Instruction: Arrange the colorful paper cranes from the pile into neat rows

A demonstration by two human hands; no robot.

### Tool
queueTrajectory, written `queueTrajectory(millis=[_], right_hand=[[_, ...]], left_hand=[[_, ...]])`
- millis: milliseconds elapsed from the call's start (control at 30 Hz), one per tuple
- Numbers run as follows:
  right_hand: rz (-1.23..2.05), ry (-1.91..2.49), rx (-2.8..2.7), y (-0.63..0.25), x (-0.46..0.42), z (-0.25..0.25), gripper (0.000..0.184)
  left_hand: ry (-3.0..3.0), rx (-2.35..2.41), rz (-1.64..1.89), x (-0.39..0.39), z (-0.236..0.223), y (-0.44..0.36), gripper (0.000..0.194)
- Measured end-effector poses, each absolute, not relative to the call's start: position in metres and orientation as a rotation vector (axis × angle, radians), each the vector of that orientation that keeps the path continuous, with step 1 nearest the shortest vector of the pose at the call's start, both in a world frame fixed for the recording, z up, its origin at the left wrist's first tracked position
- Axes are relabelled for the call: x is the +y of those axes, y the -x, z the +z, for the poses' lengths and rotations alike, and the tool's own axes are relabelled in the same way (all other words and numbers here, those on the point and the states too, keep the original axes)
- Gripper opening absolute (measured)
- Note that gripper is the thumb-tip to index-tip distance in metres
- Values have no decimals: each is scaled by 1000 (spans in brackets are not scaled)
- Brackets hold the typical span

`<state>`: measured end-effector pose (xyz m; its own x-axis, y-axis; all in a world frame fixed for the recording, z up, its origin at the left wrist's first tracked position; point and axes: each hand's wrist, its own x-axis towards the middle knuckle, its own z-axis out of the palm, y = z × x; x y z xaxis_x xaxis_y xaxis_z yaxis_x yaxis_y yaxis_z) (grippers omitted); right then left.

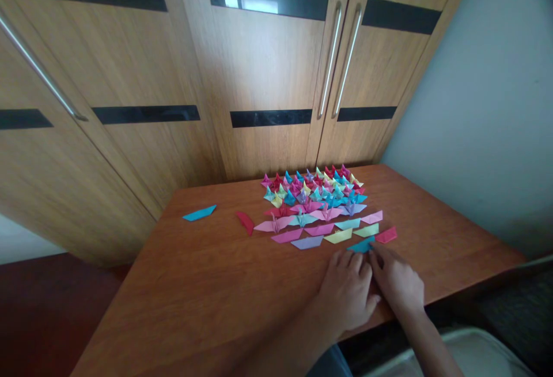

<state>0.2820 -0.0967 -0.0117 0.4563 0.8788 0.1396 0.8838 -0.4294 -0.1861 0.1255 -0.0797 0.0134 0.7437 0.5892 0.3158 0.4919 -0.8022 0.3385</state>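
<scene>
A folded blue paper strip (362,245) lies at the near end of the paper rows. The bent thumb and fingers of my right hand (398,280) pinch at its right end. My left hand (347,289) is beside it, fingers curled down and close together just below the strip's near edge; its fingertips are hidden. Other flat folded strips lie around: a red one (386,234), a green one (366,230), a yellow one (339,236) and a lavender one (307,242). Behind them stand several rows of colourful paper cranes (317,189).
Apart on the left are a blue strip (199,213) and a red strip (245,222). The brown wooden table (181,290) meets a wooden wardrobe (263,66) with metal handles at the back. A pale wall (488,106) rises on the right.
</scene>
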Motion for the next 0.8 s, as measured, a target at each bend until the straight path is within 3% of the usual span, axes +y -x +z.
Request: queueTrajectory(millis=[500, 800], right_hand=[[-68, 2477, -1532, -280, -97, -11, 34], [-214, 2421, -1476, -300, -89, -16, 34]], left_hand=[[-2745, 865, 572, -75, 16, -125, 49], [-2742, 871, 622, -79, 12, -117, 40]])
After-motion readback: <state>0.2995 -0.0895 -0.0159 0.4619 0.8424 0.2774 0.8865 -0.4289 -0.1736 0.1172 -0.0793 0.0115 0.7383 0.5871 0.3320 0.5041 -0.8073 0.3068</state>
